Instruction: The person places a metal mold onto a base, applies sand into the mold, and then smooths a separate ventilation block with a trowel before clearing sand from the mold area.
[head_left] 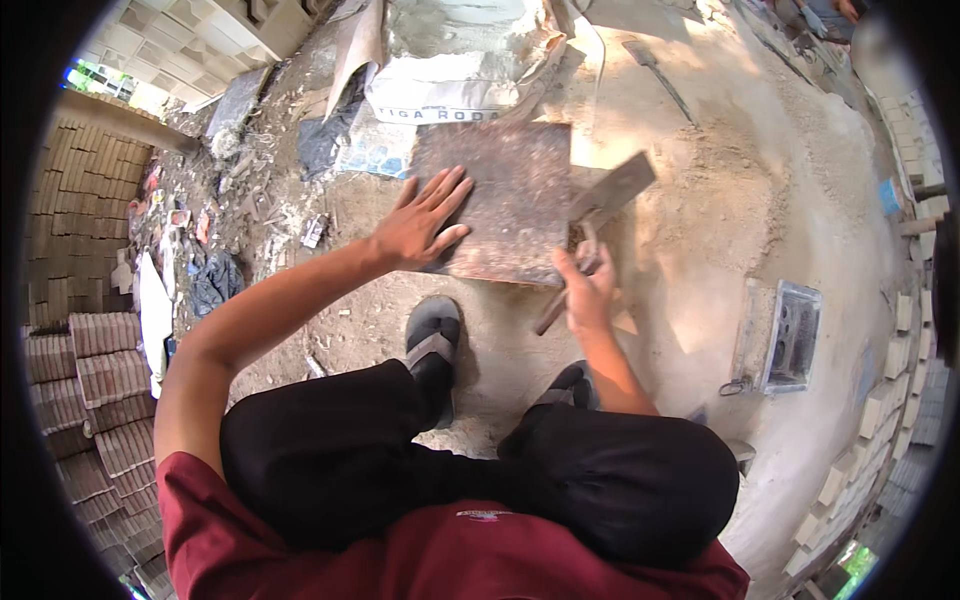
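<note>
A dark, worn square board [515, 195] is in front of me, its surface rough and speckled with pale residue. My left hand [427, 220] lies flat on the board's left side, fingers spread. Beside its lower right corner, my right hand [588, 280] is closed around a trowel [622, 187]. The trowel's flat rectangular blade points up and to the right, at the board's right edge. Its handle end sticks out below my fingers. Whether the blade touches the board I cannot tell.
Beyond the board is an opened white sack [440, 88] with grey powder. A long-handled tool [660, 82] lies on the ground at far right. A metal-framed mould [793, 337] stands at right. Stacked tiles [108, 360] and scattered litter line the left; pale blocks [850, 470] line the right.
</note>
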